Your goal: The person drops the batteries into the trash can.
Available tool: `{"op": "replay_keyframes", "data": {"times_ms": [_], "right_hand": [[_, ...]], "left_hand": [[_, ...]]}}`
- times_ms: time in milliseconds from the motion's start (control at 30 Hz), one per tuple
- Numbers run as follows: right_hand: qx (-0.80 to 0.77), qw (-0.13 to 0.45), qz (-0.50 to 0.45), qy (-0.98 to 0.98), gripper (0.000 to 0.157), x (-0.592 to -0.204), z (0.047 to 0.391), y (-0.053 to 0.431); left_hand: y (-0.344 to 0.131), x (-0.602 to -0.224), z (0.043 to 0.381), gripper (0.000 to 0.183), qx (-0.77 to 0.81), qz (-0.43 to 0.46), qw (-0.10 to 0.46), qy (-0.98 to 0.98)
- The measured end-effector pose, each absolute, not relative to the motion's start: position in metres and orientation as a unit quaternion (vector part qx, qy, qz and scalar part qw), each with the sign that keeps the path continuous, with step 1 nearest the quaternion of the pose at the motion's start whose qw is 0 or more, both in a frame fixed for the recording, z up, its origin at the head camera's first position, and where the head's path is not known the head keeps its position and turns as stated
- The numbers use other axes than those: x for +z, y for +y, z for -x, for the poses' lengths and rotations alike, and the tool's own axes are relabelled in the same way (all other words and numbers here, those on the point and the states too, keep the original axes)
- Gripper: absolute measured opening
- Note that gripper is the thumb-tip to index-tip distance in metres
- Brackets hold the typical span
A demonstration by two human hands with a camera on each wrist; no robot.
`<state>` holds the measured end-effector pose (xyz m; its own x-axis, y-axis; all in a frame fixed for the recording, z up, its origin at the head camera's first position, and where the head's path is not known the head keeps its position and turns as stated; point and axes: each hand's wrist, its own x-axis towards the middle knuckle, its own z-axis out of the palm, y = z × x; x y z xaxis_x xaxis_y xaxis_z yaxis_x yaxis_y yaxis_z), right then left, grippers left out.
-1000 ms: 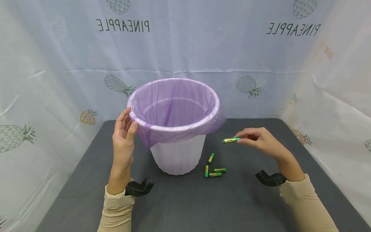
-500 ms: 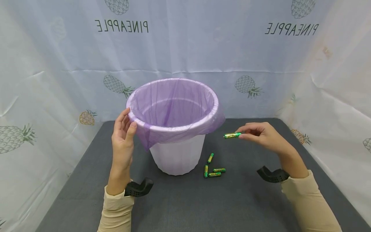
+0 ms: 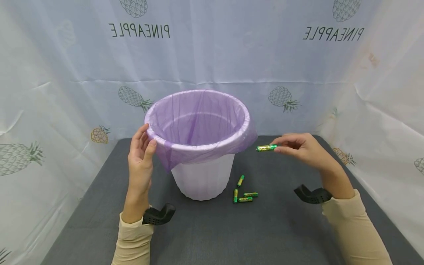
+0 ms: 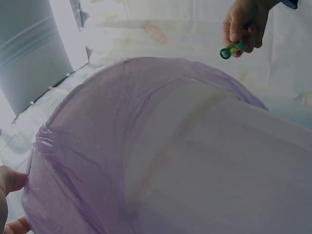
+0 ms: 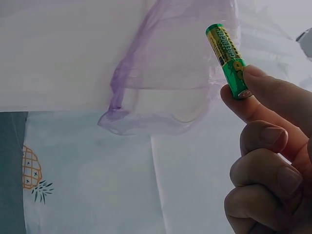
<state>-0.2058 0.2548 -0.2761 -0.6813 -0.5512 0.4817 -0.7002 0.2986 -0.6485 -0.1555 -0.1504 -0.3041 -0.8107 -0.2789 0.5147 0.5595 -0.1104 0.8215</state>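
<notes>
A white trash can (image 3: 206, 178) lined with a translucent purple bag (image 3: 198, 158) stands upright, the bag folded out over its rim. At the rim's left side, my left hand (image 3: 140, 158) holds on with thumb and bent fingers. To the right of the can, my right hand (image 3: 299, 149) pinches a green and gold battery (image 3: 266, 148) by one end between thumb and forefinger, above the table and outside the rim. In the right wrist view the battery (image 5: 226, 61) points away from the fingertips, and the other fingers are curled into the palm.
Several matching batteries (image 3: 245, 199) lie on the dark table (image 3: 198, 235) just right of the can's base. White curtains (image 3: 212, 55) with pineapple prints hang behind and on both sides. Each wrist wears a black camera mount (image 3: 159, 214).
My right hand has risen steadily with the battery and shifted slightly right. My left hand, the can and the loose batteries have stayed in place.
</notes>
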Motion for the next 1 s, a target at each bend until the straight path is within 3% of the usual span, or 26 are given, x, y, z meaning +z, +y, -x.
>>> {"op": "replay_keyframes", "data": {"times_ms": [1000], "right_hand": [[0.447, 0.118, -0.39, -0.797, 0.027, -0.246, 0.21, 0.231]], "left_hand": [[-0.15, -0.304, 0.156, 0.046, -0.737, 0.12, 0.289, -0.599]]}}
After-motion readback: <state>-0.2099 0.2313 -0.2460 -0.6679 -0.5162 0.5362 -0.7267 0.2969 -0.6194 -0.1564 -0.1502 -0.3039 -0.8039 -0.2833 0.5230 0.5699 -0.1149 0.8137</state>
